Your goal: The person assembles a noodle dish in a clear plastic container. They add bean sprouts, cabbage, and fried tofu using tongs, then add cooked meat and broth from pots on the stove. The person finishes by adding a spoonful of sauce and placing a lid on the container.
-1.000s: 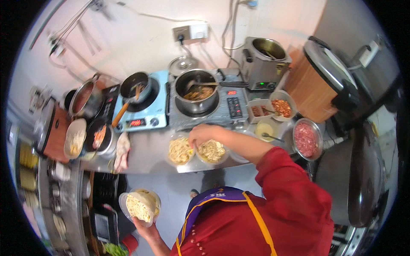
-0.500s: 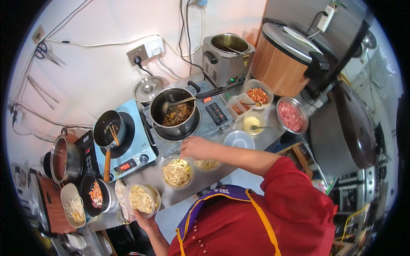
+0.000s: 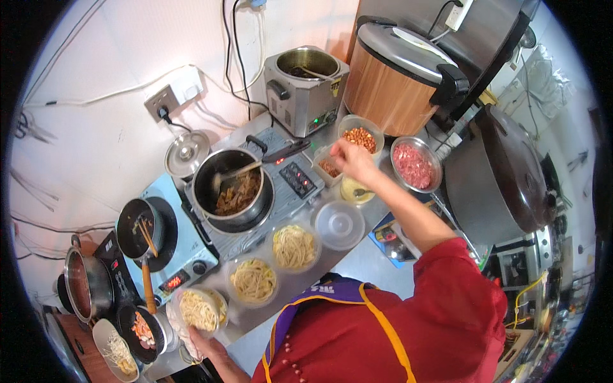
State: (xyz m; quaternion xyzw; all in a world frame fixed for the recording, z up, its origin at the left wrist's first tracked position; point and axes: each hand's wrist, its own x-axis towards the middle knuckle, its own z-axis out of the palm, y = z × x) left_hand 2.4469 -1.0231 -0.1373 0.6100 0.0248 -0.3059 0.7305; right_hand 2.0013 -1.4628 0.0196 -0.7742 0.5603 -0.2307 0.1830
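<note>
My left hand (image 3: 209,348) grips the near side of a clear plastic bowl (image 3: 223,305) of pale noodles at the front left of the counter. Two more clear bowls stand to its right, a middle noodle bowl (image 3: 253,281) and a right noodle bowl (image 3: 295,247). Farther right, my right hand (image 3: 351,159) is over a small container (image 3: 327,167) of reddish-brown bits, beside a round tub of peanuts (image 3: 359,138). Its fingers are curled together; what they hold, if anything, is hidden. Just nearer is a cup of pale yellow paste (image 3: 355,191) with a spoon in it.
A dark pot (image 3: 234,191) of meat chunks with a ladle sits on an induction cooker. Left of it, a small pan (image 3: 142,228) with chopsticks rests on a blue cooker (image 3: 172,236). A steel bowl of raw meat (image 3: 416,164), a clear lid (image 3: 340,225) and a wood-patterned rice cooker (image 3: 399,76) are right.
My right hand has moved from above the noodle bowls to the right and away, over the small containers. My left hand stays on its bowl. The whole view has shifted.
</note>
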